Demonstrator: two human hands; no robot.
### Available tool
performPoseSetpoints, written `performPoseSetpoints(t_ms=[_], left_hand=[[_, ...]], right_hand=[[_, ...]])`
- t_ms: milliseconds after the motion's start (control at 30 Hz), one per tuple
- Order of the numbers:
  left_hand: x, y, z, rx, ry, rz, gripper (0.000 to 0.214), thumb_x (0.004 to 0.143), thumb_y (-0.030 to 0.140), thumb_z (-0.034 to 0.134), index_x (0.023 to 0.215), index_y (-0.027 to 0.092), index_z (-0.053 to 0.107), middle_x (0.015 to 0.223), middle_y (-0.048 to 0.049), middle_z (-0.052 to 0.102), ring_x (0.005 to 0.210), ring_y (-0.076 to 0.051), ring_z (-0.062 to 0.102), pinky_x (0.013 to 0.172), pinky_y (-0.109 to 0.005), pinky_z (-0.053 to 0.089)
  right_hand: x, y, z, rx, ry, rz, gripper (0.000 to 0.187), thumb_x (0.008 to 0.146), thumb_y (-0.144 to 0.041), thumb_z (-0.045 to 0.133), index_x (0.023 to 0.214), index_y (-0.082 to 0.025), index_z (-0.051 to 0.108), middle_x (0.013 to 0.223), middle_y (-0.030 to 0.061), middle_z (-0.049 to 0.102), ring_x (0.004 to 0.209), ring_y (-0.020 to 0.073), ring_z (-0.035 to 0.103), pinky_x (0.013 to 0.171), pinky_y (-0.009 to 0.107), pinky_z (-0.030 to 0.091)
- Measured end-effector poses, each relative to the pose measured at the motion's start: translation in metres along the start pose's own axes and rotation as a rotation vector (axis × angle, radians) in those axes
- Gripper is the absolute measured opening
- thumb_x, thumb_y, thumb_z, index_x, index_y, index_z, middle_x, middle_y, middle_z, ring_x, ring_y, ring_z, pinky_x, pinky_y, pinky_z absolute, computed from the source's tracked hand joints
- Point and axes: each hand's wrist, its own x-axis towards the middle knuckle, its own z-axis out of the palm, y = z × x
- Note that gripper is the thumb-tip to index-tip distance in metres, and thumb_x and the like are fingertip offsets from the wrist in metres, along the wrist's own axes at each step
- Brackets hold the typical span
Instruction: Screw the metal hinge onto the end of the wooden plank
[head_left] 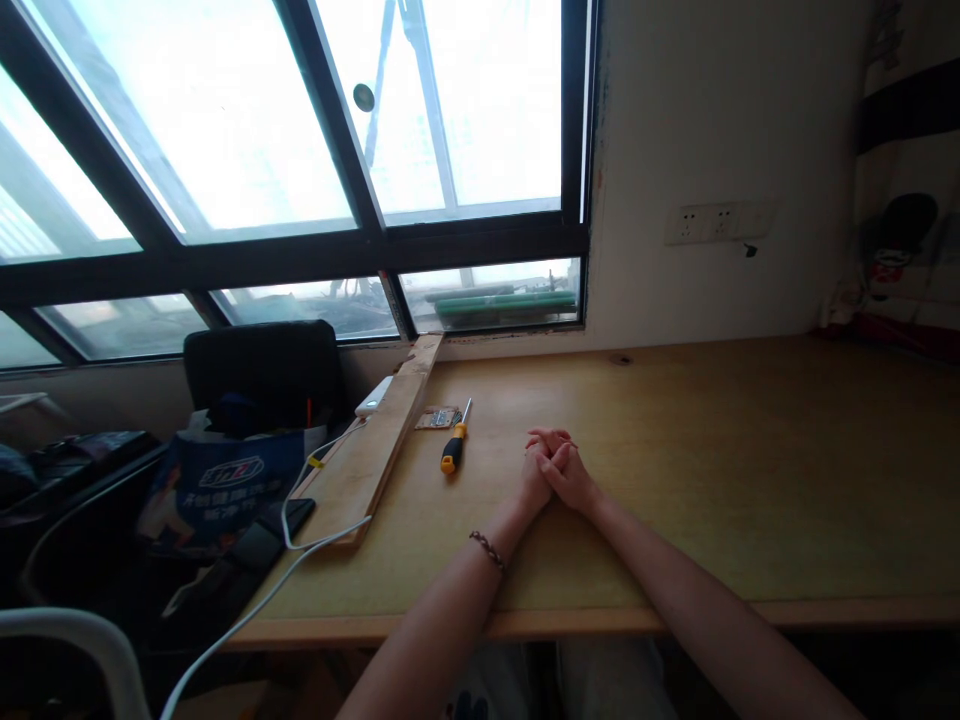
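Observation:
My left hand [536,478] and my right hand [571,474] rest together on the wooden table [712,470], fingers interlaced and clasped, with nothing in them. A braided bracelet [487,549] circles my left wrist. To the left of my hands lies a screwdriver [454,440] with a yellow and black handle, its tip pointing away from me. Beside its shaft sits a small clear packet [436,418] of metal parts. Neither hand touches them.
A long wooden plank [375,455] lies along the table's left side, with a white device [374,397] and white cable [300,545] on it. A phone [289,518] lies at the plank's near end. A blue bag [217,485] and a black chair [262,370] stand to the left. A wall socket [709,222] is above.

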Motion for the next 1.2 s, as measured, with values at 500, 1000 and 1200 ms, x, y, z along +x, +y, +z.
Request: performPoseSetpoints(t_ms=[500,1000,1200], left_hand=[[0.011,0.037,-0.057,1.196,0.148,0.035,0.04,0.089,0.039,0.03,0.085,0.018,0.063,0.075,-0.0078,0.065,0.068,-0.015,0.057,0.06,-0.024,0.034],[0.019,-0.002,-0.122,1.406,0.472,-0.633,0.03,0.077,0.03,0.049,0.097,0.01,0.059,0.099,-0.0186,0.058,0.094,-0.031,0.052,0.073,-0.038,0.038],[0.023,0.01,-0.119,1.275,0.479,-0.473,0.027,0.077,0.031,0.048,0.092,0.013,0.062,0.097,-0.0169,0.061,0.093,-0.028,0.054,0.072,-0.036,0.039]], right_hand=[[0.003,0.005,-0.014,-0.337,0.155,0.291,0.042,0.09,-0.045,0.025,0.107,-0.017,0.051,0.07,0.0022,0.066,0.051,0.0117,0.058,0.055,0.021,0.04],[0.005,0.012,-0.019,-0.56,0.152,0.268,0.036,0.088,-0.036,0.032,0.08,-0.017,0.061,0.055,0.0016,0.059,0.05,0.0124,0.054,0.055,0.021,0.034],[0.004,0.014,-0.021,-0.528,0.161,0.274,0.036,0.087,-0.037,0.034,0.079,-0.017,0.061,0.054,0.0015,0.059,0.05,0.013,0.054,0.054,0.021,0.035]])
